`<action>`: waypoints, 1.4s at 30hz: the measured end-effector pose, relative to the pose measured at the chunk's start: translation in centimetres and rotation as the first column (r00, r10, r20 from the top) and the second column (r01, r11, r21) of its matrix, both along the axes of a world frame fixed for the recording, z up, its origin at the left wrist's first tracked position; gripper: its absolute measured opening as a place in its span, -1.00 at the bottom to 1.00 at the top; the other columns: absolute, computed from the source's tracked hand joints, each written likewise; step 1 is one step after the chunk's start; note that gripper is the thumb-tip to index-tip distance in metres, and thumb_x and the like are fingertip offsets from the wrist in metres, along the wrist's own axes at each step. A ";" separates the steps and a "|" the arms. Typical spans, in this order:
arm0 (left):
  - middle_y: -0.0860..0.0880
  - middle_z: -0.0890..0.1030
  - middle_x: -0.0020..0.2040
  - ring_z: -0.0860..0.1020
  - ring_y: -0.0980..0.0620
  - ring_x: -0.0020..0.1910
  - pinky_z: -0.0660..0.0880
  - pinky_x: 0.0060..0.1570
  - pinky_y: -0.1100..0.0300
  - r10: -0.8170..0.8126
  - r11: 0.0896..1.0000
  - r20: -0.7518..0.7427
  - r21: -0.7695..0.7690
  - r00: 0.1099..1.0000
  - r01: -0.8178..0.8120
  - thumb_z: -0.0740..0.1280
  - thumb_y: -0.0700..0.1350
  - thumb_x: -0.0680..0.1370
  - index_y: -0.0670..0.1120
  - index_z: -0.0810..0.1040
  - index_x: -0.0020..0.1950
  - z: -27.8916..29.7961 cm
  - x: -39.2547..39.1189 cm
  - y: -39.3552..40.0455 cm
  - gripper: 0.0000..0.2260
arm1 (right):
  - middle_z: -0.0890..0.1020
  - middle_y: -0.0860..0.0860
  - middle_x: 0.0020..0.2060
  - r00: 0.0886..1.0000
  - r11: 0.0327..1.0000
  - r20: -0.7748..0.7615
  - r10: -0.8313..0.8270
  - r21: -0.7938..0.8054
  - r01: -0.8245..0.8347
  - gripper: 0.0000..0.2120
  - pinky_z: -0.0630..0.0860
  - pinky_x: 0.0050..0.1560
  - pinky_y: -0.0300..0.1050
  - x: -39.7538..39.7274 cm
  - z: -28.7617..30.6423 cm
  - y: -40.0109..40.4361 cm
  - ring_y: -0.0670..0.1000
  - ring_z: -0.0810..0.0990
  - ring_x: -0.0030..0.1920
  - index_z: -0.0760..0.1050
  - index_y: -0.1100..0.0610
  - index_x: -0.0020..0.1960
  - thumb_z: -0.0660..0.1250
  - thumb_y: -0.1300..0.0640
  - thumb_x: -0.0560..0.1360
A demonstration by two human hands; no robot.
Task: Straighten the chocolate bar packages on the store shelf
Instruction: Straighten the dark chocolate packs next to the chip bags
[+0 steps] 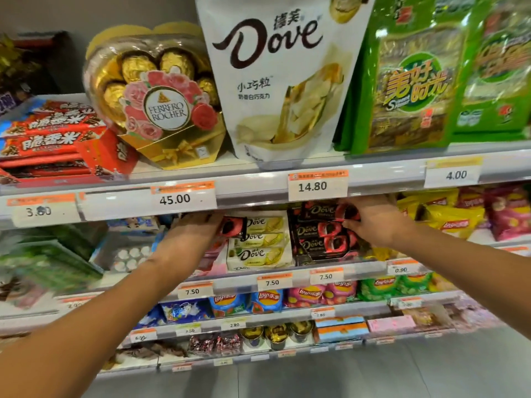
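Observation:
On the second shelf, a stack of white Dove bars [260,242] lies in an open tray, with a stack of dark Dove bars [321,235] just to its right. My left hand [191,234] holds a dark-and-pink Dove bar [232,226] against the left side of the white stack. My right hand [373,218] grips the top dark Dove bar [330,210] at its right end, lifted slightly off the dark stack under the shelf rail. A pink stack below my left hand is mostly hidden.
The shelf rail [253,193] above carries price tags 45.00 and 14.80. The top shelf holds a Ferrero Rocher heart box [155,93], a white Dove pouch [284,81] and green bags [416,81]. Lay's packets [454,222] sit right of the dark bars.

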State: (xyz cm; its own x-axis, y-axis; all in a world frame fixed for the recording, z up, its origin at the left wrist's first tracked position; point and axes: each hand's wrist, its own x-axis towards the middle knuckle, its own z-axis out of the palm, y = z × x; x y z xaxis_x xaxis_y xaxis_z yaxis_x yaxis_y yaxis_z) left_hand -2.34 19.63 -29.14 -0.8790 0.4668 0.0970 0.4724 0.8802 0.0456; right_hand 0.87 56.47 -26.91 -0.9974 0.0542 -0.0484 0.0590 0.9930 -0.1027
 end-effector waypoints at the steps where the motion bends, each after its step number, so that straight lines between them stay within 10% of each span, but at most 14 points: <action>1: 0.01 0.50 0.13 0.54 0.01 -0.06 0.48 -0.28 0.28 -0.011 0.999 0.045 0.039 0.999 0.009 0.29 -0.02 0.64 0.09 0.32 0.48 -0.1 0.1 0.5 -0.59 | 0.47 0.06 0.38 1.000 0.999 0.010 0.018 0.027 -0.018 -0.59 0.25 0.43 0.12 0.0 -0.3 -0.1 0.18 0.34 0.42 0.44 -0.09 0.35 0.39 -0.03 0.52; 7: -0.14 0.51 0.29 0.56 -0.21 0.20 0.61 0.02 -0.11 -0.067 0.997 -0.025 -0.039 0.997 0.066 0.37 -0.14 0.60 -0.07 0.42 0.40 -1.1 0.2 3.6 -0.62 | 0.48 -0.06 0.35 0.995 0.979 0.025 0.099 0.175 -0.102 -0.62 0.17 0.43 0.09 0.3 -1.1 -0.3 0.12 0.30 0.42 0.48 -0.13 0.30 0.40 0.02 0.50; 42: -0.12 0.48 0.31 0.52 -0.14 0.23 0.56 0.07 -0.01 -0.110 0.994 -0.008 -0.022 0.994 0.110 0.29 -0.08 0.65 -0.05 0.39 0.39 -3.3 0.9 7.1 -0.69 | 0.48 0.04 0.36 0.983 0.996 0.158 0.091 -0.003 -0.091 -0.58 0.35 0.39 0.03 -2.1 -2.6 -1.4 0.12 0.43 0.35 0.44 -0.04 0.40 0.35 0.03 0.54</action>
State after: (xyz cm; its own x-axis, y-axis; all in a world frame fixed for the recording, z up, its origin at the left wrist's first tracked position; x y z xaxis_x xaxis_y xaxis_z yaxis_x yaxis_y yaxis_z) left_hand -1.45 26.75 -32.44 -0.8212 0.5629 0.0935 0.5670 0.8234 0.0227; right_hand -1.26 55.08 -29.48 -0.9781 -0.0357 -0.2050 -0.0164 0.9953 -0.0950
